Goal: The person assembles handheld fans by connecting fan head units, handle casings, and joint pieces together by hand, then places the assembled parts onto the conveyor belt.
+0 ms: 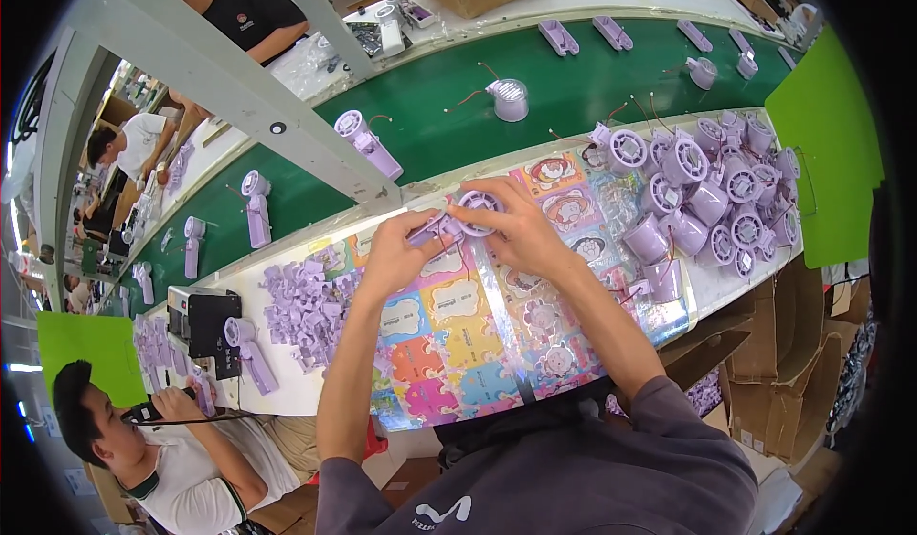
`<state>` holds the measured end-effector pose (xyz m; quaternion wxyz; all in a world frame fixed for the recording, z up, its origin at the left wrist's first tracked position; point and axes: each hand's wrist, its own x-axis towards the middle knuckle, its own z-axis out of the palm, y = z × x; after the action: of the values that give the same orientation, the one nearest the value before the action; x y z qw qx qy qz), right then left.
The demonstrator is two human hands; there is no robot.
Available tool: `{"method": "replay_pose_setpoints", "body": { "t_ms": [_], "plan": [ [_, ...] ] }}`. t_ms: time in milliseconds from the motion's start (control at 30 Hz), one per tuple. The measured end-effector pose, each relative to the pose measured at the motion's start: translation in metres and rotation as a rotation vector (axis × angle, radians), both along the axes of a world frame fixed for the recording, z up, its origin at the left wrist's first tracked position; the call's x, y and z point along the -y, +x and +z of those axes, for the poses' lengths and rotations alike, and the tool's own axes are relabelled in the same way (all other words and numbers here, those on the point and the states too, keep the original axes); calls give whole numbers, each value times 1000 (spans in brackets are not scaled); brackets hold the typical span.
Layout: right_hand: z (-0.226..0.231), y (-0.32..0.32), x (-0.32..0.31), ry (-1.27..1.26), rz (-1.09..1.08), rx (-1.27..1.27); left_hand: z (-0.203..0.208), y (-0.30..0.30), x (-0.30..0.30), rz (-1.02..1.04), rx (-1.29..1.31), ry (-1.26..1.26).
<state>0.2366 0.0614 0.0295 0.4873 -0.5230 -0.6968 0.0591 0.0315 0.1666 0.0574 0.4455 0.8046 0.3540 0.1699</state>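
Over the printed mat, both my hands work on one lilac fan housing. Its round, slotted head sits in my right hand, fingers curled around the rim. My left hand pinches the lilac piece at the head's left side, close to some thin wires. My fingers cover much of the joint between them. To the right lies a heap of round lilac fan housings with red wires. On the left is a pile of small lilac plastic parts.
Beyond the bench a green conveyor belt carries lilac fan parts. A grey metal post slants down to the bench. At left are a black box and a person holding a dark tool. Cardboard boxes stand lower right.
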Motion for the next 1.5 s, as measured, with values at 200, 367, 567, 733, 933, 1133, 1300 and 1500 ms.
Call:
{"method": "replay_pose_setpoints", "body": {
  "t_ms": [200, 367, 567, 733, 933, 1133, 1300, 1500],
  "plan": [
    [2, 5, 2, -27, -30, 19, 2, 5, -5, -4, 37, -187],
    [3, 1, 3, -32, -38, 36, 1, 7, 1, 52, 94, -230],
    [2, 3, 1, -5, -51, 42, -5, 9, 0, 5, 60, -134],
    [-1, 8, -3, -10, -56, 60, -20, 22, 1, 68, 81, -101],
    [-4, 17, -2, -100, -287, -232, -21, 75, -20, 404, 324, -296],
    [1, 6, -2, -136, -225, -147, -53, 111, -127, 779, 222, -16],
    [-5, 9, -1, -179, -216, -127, -54, 143, -161, 888, 62, 13],
    [-7, 18, 0, -201, -217, -148, -44, 185, -126, 583, 43, 804]
  ]
}}
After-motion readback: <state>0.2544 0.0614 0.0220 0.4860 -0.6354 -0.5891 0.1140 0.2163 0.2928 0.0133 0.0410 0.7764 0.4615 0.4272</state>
